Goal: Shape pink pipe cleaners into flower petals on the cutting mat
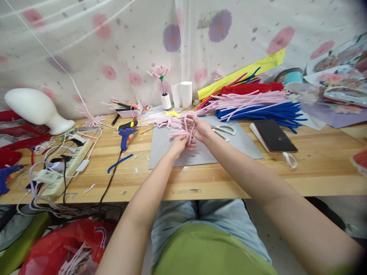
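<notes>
While both forearms reached out over the wooden counter (229, 179), the left hand (180, 144) and the right hand (200, 128) met above the grey cutting mat (229, 147), close together. The right hand pinched a looped pink pipe cleaner (187, 123) between thumb and fingertips, and the left hand closed around the lower end of the same pink bundle. How many stems were in that bundle could not be made out, since the fingers covered most of it. Behind the hands, a few finished pink petals (168, 122) lay at the mat's far edge, partly hidden. Scissors (225, 130) rested on the mat just right of the right hand, their blades tucked behind the wrist. A blue glue gun (125, 135) lay to the left, and a dark phone (274, 136) to the right. Stacks of pink, blue and red pipe cleaners (258, 103) lay farther back. At the picture's right edge, a red object was cut off and could not be identified.
</notes>
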Available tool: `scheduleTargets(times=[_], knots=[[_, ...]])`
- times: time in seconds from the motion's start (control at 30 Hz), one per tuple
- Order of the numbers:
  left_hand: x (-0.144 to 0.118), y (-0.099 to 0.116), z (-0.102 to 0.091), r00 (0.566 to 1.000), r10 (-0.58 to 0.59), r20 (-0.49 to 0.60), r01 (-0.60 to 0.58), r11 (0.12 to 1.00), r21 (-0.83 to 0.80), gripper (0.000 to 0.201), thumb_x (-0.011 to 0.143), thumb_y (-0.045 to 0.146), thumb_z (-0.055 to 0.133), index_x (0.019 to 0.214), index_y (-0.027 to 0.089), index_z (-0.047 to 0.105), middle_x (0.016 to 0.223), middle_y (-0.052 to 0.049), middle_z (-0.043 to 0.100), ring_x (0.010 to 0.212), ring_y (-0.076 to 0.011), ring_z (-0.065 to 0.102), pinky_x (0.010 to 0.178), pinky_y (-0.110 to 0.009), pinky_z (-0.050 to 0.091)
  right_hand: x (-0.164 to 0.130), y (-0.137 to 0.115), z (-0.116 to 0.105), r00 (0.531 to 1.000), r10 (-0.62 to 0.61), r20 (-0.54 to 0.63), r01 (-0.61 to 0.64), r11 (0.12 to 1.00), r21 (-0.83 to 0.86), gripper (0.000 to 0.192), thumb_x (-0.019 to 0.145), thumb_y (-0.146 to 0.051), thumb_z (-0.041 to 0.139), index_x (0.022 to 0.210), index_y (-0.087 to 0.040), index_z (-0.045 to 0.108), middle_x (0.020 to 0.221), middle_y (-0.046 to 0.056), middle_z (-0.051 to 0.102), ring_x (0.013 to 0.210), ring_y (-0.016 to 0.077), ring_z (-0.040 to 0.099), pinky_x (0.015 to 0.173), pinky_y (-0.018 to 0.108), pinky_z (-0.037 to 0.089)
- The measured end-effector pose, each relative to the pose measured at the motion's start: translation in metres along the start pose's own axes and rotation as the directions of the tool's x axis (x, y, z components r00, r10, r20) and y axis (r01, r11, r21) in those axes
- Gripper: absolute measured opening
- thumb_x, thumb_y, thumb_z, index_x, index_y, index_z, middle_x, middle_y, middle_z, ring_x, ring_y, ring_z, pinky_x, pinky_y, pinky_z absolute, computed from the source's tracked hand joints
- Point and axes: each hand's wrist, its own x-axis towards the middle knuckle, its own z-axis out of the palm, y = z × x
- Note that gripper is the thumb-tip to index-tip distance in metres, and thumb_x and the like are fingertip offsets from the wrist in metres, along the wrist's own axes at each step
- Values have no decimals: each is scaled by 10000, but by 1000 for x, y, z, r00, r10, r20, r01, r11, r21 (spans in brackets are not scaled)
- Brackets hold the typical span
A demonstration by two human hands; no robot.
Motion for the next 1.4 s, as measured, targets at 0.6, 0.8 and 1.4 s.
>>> scheduleTargets(times=[0.6,0.8,1.4], knots=[[3,-4,4,995,94,-18,-86,963,254,138,812,154,465,709,131,555,705,-33,626,566,-85,568,566,-237,502,-7,11,7,998,-49,33,51,997,-59,126,869,-344,445,888,-231,496,776,1,657,683,118,618,712,289,505],[8,-7,2,995,99,9,-97,950,298,117,757,88,493,673,137,559,678,-21,624,608,-112,597,609,-278,513,-7,12,12,998,-37,-45,36,999,-36,111,859,-340,454,847,-234,486,732,-16,635,599,108,582,667,285,504],[-17,1,-21,989,-102,105,77,972,222,74,739,68,572,811,82,581,590,-14,616,475,-88,589,488,-204,480,5,5,-13,993,116,38,-120,984,129,187,859,-152,392,798,-158,568,656,14,655,635,114,621,698,282,534]])
